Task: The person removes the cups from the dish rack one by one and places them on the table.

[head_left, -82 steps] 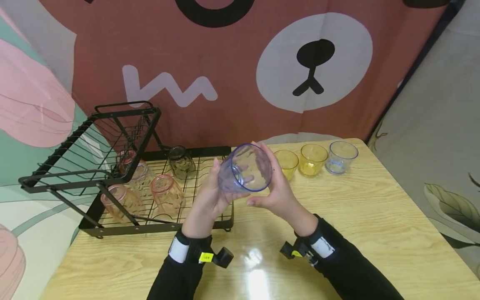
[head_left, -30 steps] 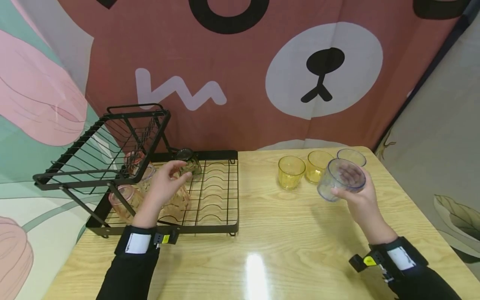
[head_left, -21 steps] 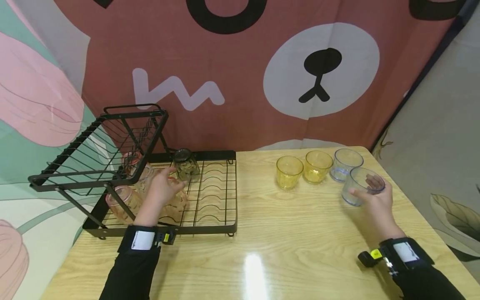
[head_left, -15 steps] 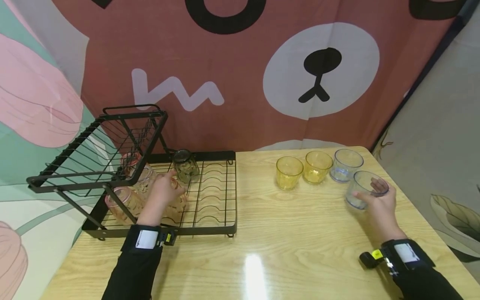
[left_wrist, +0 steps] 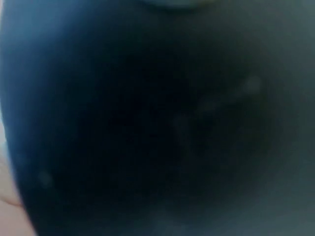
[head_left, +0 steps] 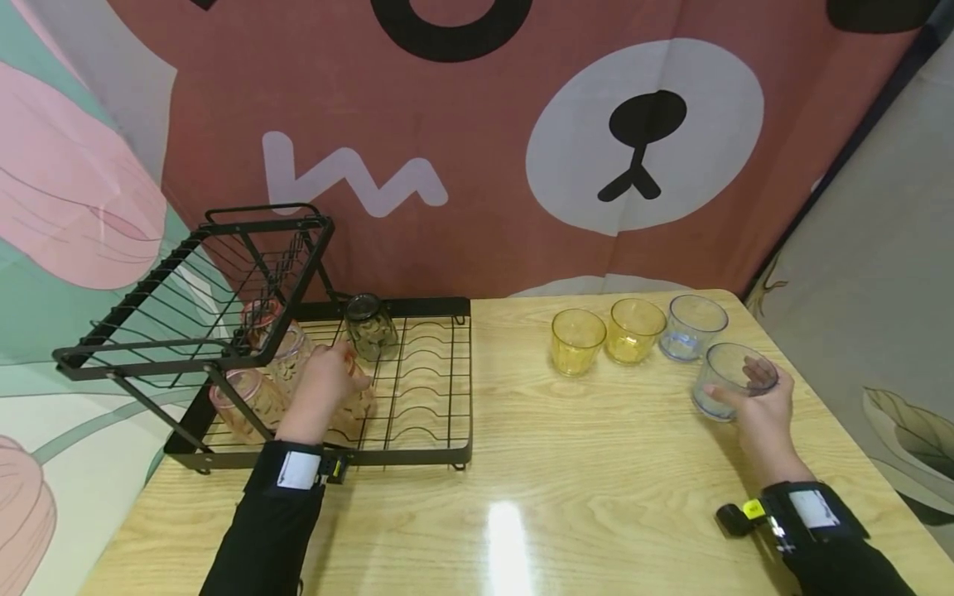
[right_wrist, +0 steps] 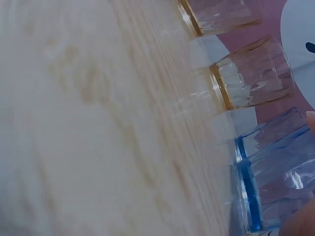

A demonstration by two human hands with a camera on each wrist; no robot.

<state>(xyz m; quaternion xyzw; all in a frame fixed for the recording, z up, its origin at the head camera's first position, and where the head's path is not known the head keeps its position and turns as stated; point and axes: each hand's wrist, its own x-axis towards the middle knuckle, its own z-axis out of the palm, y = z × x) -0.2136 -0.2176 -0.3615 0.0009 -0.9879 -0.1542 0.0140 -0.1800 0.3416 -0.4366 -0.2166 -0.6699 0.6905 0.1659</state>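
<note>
1 blue cup (head_left: 719, 374), now R grip (head_left: 768, 414) only

1. The head view is bright and fairly sharp, with 1 white streak of glare on the near part of the table (head_left: 596, 488).
2. Soft shadows lie beside the 2 black sleeves (head_left: 261, 530).
3. The left wrist view is nearly black — blurred throughout, bluish at left.
4. The right wrist view is pale, hazy — wood grain smeared, highlights on the blue glass (right_wrist: 278, 182).
</note>
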